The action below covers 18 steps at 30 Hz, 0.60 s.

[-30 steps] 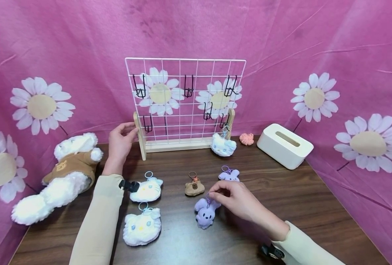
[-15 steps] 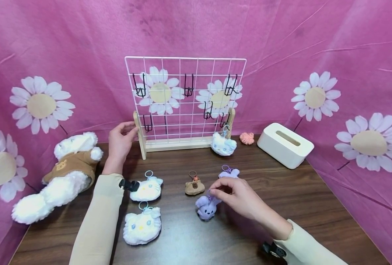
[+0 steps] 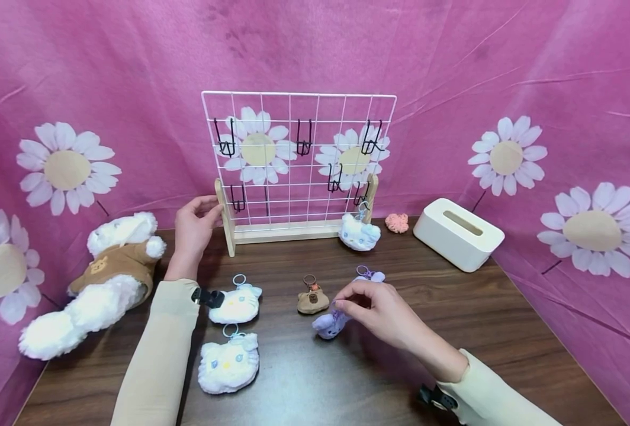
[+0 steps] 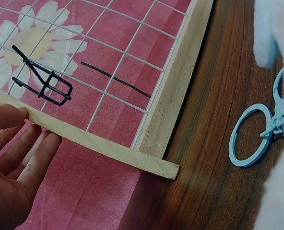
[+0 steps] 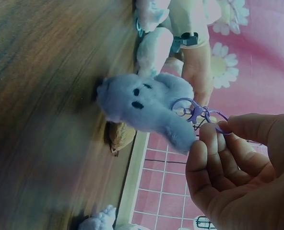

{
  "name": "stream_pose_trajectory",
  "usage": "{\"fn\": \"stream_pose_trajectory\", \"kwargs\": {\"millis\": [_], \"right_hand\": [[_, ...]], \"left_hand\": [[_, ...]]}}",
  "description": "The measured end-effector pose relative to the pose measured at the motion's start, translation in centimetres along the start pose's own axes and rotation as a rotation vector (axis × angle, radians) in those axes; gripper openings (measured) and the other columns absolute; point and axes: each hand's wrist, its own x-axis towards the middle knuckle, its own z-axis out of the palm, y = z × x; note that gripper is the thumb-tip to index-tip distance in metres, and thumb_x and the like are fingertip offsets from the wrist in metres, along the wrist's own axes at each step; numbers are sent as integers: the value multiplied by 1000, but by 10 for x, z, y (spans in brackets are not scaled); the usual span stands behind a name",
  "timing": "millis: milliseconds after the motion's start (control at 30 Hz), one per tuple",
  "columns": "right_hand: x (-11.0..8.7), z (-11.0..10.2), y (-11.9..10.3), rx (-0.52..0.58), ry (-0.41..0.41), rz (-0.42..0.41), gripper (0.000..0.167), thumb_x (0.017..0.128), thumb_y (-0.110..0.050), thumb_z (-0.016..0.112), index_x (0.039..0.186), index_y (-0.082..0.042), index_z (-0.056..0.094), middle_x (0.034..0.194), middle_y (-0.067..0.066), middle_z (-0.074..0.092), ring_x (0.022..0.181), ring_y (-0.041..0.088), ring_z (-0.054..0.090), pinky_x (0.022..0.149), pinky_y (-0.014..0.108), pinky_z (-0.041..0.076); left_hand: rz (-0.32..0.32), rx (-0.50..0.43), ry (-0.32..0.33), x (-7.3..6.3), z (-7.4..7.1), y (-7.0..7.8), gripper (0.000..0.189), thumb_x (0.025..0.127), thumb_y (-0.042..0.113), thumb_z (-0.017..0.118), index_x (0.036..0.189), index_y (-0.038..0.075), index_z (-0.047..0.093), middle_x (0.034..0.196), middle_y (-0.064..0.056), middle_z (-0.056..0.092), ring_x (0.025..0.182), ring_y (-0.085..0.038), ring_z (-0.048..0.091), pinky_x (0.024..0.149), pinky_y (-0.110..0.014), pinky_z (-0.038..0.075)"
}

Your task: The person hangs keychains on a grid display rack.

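My right hand (image 3: 381, 313) pinches the purple ring (image 5: 222, 115) of a purple plush keychain (image 3: 330, 325) with long ears. The plush hangs low over the table, partly hidden by the hand in the head view. Behind that hand, a second purple plush keychain (image 3: 377, 276) lies on the table. At the far left my left hand (image 3: 193, 231) touches the wooden side post (image 4: 89, 139) of a white grid rack (image 3: 299, 177), fingertips against its outer side. Several black hooks (image 3: 304, 142) sit on the grid. A white cat plush keychain (image 3: 359, 232) is at the rack's right foot.
Two white cat plush keychains (image 3: 228, 365) lie near the left forearm, and a brown plush keychain (image 3: 312, 302) at the middle. A white tissue box (image 3: 459, 236) and a pink fluffy piece (image 3: 397, 223) stand at the back right. A white plush toy (image 3: 115, 266) lies left.
The purple plush keychain in my right hand has risen and turned, its face now less visible to the head camera. My left hand stays at the rack's post.
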Motion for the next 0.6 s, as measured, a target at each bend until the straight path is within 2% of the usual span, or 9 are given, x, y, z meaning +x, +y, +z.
{"fn": "stream_pose_trajectory", "kwargs": {"millis": [267,433,600], "right_hand": [[7,-3,0,-1,5,6,8,108,-28,77,104,-29,84,101,-13,83,89,4,67,75,21,59],[13,-7,0,-3,16,12,8,109,-29,77,105,-28,84,102,-13,83,90,4,68,77,21,58],[19,-12,0,27,59,34,8,108,-28,78,107,-24,84,101,-10,84,87,6,69,73,21,59]], "left_hand": [[1,8,2,0,-1,0,35,107,7,75,139,-8,72,106,2,73,82,1,75,81,-15,71],[-2,17,2,1,-1,-1,35,108,8,75,139,-7,72,109,-3,74,82,2,75,81,-14,70],[0,24,3,1,-1,-1,35,108,9,75,139,-7,73,111,-5,73,81,2,75,80,-14,70]]}}
